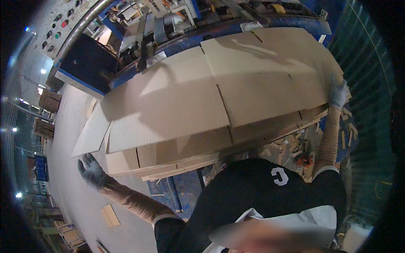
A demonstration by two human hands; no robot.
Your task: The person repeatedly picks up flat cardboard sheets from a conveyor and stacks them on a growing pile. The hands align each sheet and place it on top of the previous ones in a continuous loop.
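Note:
A wide brown sheet of slotted, creased corrugated cardboard (177, 101) lies across in front of me, on top of more cardboard sheets (168, 156). Its narrow flap (90, 133) sticks out on the left. My left hand (93, 170), in a grey glove, is just below the flap's corner, fingers stretched and apart, holding nothing. At the far right my gloved right hand (338, 95) is against the sheet's right edge. Motion smears its fingers, so their grip does not show clearly.
Blue machinery with rollers (211, 19) stands behind the cardboard, and a control panel (59, 27) with buttons at upper left. Cardboard scraps (291, 145) litter the area by my right arm. A cardboard piece (110, 215) lies on the floor at left. Green netting (367, 84) hangs at right.

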